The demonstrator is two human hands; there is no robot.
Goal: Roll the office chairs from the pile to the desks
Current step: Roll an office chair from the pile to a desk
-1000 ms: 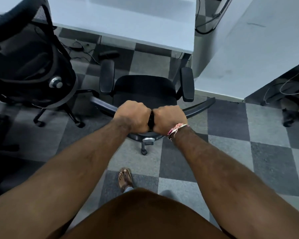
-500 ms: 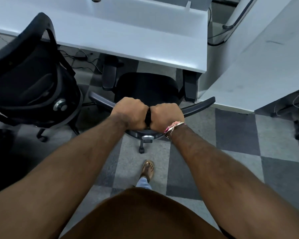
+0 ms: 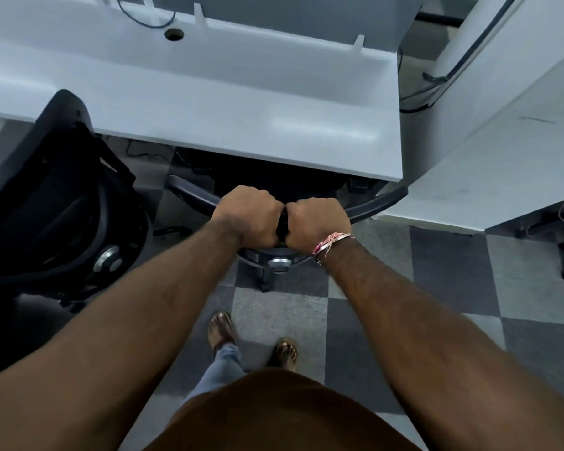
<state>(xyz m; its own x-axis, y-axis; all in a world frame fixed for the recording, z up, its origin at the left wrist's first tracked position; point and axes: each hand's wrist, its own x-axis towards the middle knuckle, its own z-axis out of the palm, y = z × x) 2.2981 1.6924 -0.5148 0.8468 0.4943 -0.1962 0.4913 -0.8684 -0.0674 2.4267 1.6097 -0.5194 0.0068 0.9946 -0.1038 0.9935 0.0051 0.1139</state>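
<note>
A black office chair [image 3: 376, 201] stands in front of me, its curved backrest top showing left and right of my fists. My left hand [image 3: 251, 216] and my right hand [image 3: 316, 222] grip the middle of that top edge side by side, knuckles up. The seat and armrests are hidden under the white desk [image 3: 228, 112]. Only the chair's rear hub and one caster show below my hands.
A second black office chair [image 3: 62, 196] stands close at the left, partly under the same desk. Another white desk [image 3: 502, 151] angles in from the right, with cables behind it. My two feet stand on the grey checkered carpet [image 3: 453, 288].
The chair has rolled forward under the white desk, so its seat and armrests are now hidden. I stepped after it, with both hands keeping their grip on the backrest.
</note>
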